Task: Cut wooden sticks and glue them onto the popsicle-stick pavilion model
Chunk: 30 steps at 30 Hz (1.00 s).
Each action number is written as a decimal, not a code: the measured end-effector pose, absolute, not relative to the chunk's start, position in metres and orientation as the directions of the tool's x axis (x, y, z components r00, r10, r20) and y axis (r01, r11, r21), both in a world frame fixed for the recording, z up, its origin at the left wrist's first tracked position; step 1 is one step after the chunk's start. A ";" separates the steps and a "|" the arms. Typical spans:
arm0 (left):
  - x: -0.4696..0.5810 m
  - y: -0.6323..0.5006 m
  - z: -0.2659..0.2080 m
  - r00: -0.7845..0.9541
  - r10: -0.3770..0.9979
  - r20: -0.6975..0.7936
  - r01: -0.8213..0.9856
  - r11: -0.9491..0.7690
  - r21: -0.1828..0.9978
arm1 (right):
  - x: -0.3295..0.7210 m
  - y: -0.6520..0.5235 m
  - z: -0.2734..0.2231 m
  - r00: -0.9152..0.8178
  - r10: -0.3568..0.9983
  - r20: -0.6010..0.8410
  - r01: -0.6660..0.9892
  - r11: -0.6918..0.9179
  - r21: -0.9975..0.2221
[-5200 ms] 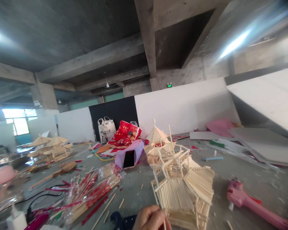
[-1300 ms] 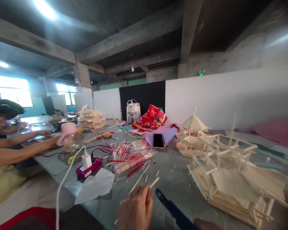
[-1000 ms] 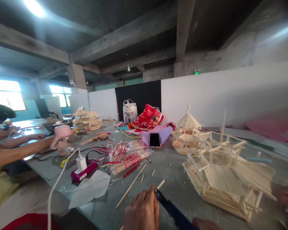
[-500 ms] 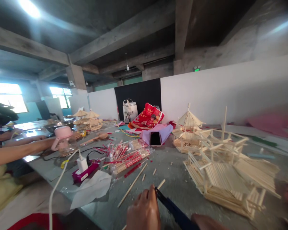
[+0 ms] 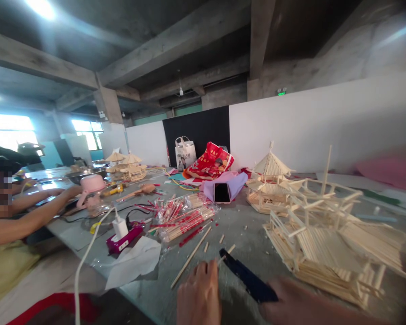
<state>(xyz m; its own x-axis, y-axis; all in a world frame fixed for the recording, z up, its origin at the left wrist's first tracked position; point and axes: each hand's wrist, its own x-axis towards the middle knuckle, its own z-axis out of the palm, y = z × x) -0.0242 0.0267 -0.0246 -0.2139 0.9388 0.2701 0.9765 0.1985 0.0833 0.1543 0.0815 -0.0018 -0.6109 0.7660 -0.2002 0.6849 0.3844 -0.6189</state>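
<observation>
My left hand (image 5: 199, 295) is at the bottom edge, fingers closed on a thin wooden stick (image 5: 220, 260) whose tip pokes out beside the nose of a dark blue cutter (image 5: 246, 280). My right hand (image 5: 291, 301), blurred, grips the cutter's handle from the lower right. The cutter lies low over the grey table (image 5: 246, 230). Just right of both hands stands a large pavilion model (image 5: 325, 243) built of pale sticks. A long loose stick (image 5: 191, 257) and short offcuts lie on the table ahead of my left hand.
A smaller roofed stick model (image 5: 270, 180) stands behind. Packets of red-wrapped sticks (image 5: 186, 216), a phone (image 5: 222, 192) on purple cloth, a magenta power strip (image 5: 123, 239) with a white cable, and paper (image 5: 135, 262) lie at left-centre. A co-worker's arm (image 5: 30, 219) reaches in from the left.
My right hand has come into view on the cutter's handle. My left hand has sunk slightly toward the bottom edge. The view has shifted a little; the models have not moved.
</observation>
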 end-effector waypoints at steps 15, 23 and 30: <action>-0.040 0.038 -0.040 -0.062 0.963 0.261 0.996 0.076 -0.045 | 0.121 0.102 0.001 -0.443 0.635 -0.632 0.788 -0.060 -0.613; -0.044 0.036 -0.047 0.015 0.960 0.280 0.999 -0.007 -0.032 | 0.122 0.095 0.012 -0.374 0.646 -0.665 0.797 -0.143 -0.587; -0.053 0.046 -0.033 -0.051 0.980 0.191 0.989 0.023 0.144 | 0.121 0.080 0.015 -0.410 0.653 -0.637 0.776 -0.117 -0.619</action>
